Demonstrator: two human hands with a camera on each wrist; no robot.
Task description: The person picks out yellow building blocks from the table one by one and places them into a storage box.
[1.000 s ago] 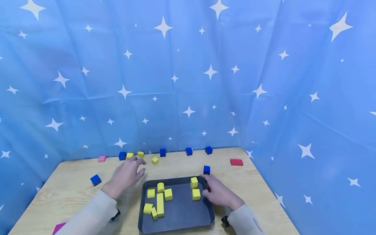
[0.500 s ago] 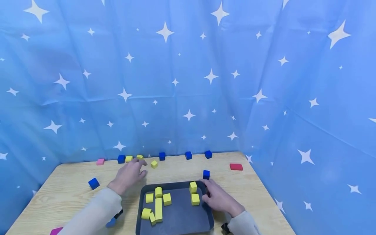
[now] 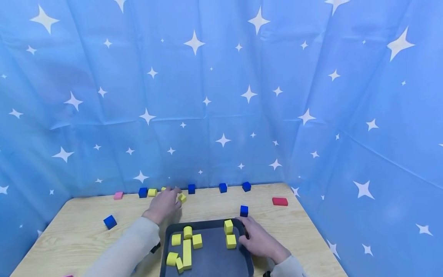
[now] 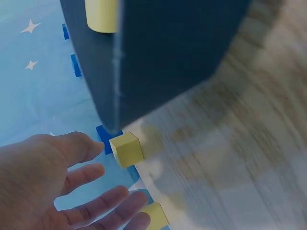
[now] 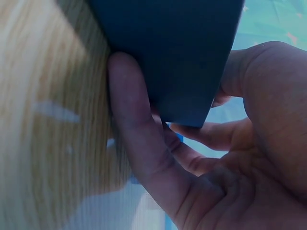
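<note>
My left hand point(image 3: 163, 205) reaches over the far part of the table, thumb and fingers spread, holding nothing. Close by its fingertips is a yellow cube point(image 3: 182, 198); another yellow block point(image 3: 163, 189) is mostly hidden behind the hand. In the left wrist view, one yellow cube point(image 4: 127, 150) sits just beyond the thumb, and a second yellow block point(image 4: 157, 216) is partly covered by the fingers. My right hand point(image 3: 261, 238) grips the far right corner of a dark grey tray point(image 3: 211, 261), its thumb over the rim and fingers along the outer wall point(image 5: 177, 62).
Inside the tray lie several yellow blocks, including a long bar point(image 3: 187, 254) and a cylinder point(image 3: 188, 232). Blue cubes, one being point(image 3: 243, 211), stand about the table. A red block point(image 3: 280, 201) is at right, a pink one point(image 3: 118, 196) at far left. A starry curtain point(image 3: 221, 96) hangs behind.
My left hand has moved right and away from me, from beside the yellow cylinder towards the yellow cube. The right hand keeps its grip on the tray. The head view has tilted slightly up.
</note>
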